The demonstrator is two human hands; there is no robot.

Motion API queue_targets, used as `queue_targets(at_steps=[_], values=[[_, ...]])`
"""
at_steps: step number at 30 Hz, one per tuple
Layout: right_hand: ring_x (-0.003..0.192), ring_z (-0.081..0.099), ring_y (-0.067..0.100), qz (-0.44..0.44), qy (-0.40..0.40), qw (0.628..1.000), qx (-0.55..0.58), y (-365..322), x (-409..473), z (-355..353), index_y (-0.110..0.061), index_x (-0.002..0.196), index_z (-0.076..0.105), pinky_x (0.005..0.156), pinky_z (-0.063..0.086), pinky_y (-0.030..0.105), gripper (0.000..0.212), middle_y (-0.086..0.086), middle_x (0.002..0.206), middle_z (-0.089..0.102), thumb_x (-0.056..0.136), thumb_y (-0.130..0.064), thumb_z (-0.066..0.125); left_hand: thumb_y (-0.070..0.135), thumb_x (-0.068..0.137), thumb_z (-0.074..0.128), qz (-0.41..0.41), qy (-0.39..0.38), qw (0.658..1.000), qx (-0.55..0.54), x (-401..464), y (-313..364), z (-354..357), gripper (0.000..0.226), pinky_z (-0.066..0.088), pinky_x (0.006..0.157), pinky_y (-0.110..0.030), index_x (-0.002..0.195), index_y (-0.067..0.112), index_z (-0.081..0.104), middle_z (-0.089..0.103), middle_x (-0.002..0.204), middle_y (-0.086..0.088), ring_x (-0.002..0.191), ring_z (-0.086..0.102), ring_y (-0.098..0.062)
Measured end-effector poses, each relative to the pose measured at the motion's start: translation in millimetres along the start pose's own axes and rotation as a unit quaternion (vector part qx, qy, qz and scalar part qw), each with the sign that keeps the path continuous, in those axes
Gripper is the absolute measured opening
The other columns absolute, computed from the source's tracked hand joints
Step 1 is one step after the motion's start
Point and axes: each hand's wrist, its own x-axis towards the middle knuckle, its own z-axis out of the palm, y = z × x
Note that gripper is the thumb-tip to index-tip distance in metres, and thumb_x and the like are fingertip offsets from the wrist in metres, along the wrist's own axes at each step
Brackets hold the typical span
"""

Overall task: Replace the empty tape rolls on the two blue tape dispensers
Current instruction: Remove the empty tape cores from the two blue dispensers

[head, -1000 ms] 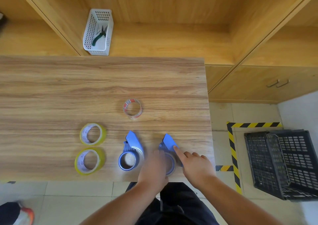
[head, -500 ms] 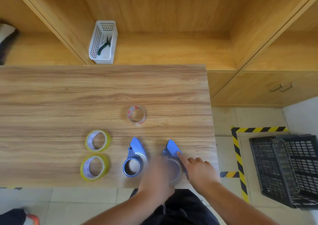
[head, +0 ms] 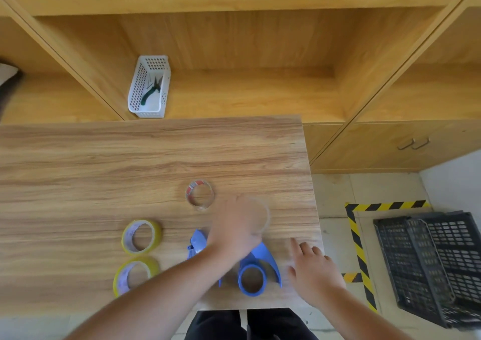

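Two blue tape dispensers lie near the table's front edge. The right dispenser (head: 256, 270) shows a bare blue hub. My left forearm covers most of the left dispenser (head: 197, 242). My left hand (head: 235, 229), blurred by motion, is above the table beyond the dispensers, shut on a clear empty tape roll (head: 261, 216). Another empty roll (head: 200, 193) with red print lies just left of it. Two yellow tape rolls (head: 140, 236) (head: 134, 274) lie at the left. My right hand (head: 313, 269) rests open on the table beside the right dispenser.
A white perforated basket (head: 149, 87) holding pliers stands on the shelf behind the table. The table's right edge (head: 316, 209) drops to a floor with yellow-black tape (head: 358, 246) and a dark plastic crate (head: 429, 266).
My left hand has pulled the clear empty roll off the right dispenser and carried it away from me. My right hand has let go of that dispenser and moved right.
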Motion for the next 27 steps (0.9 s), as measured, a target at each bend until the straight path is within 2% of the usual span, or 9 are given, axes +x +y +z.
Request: queue_targets(at_steps=[6, 11, 19, 27], values=[[0.114, 0.053, 0.023, 0.012, -0.011, 1.000, 0.015, 10.7, -11.1, 11.2, -0.019, 0.156, 0.012, 0.086, 0.049, 0.035, 0.066, 0.000, 0.136, 0.051, 0.098, -0.041, 0.036, 0.043, 0.076, 0.082, -0.036, -0.029, 0.998, 0.029, 61.7, -0.2, 13.3, 0.096, 0.039, 0.109, -0.037, 0.152, 0.016, 0.030, 0.038, 0.144, -0.004, 0.134, 0.038, -0.027], [0.121, 0.052, 0.023, 0.026, -0.022, 0.998, 0.043, 16.8, -18.5, 18.8, -0.022, 0.156, 0.014, 0.091, 0.050, 0.035, 0.066, 0.000, 0.139, 0.049, 0.098, -0.042, 0.037, 0.039, 0.075, 0.084, -0.062, -0.051, 0.997, 0.015, 86.3, -0.4, 33.1, 0.097, 0.040, 0.109, -0.039, 0.152, 0.018, 0.029, 0.038, 0.147, -0.004, 0.135, 0.039, -0.028], [0.123, 0.052, 0.020, 0.048, -0.017, 0.996, 0.070, 23.0, -23.9, 12.3, -0.025, 0.155, 0.015, 0.092, 0.050, 0.032, 0.065, -0.003, 0.143, 0.047, 0.098, -0.044, 0.037, 0.036, 0.074, 0.086, -0.065, -0.065, 0.995, 0.025, 100.4, -6.1, 47.7, 0.096, 0.043, 0.105, -0.040, 0.150, 0.018, 0.031, 0.040, 0.144, -0.005, 0.133, 0.040, -0.027], [0.118, 0.051, 0.021, 0.037, -0.002, 0.997, 0.063, 5.5, -24.0, -1.0, -0.023, 0.155, 0.017, 0.094, 0.046, 0.032, 0.063, -0.002, 0.138, 0.049, 0.098, -0.039, 0.039, 0.045, 0.076, 0.082, -0.020, -0.043, 0.998, 0.043, 86.5, -12.4, 37.1, 0.102, 0.038, 0.109, -0.039, 0.154, 0.023, 0.021, 0.033, 0.149, -0.003, 0.135, 0.037, -0.027]])
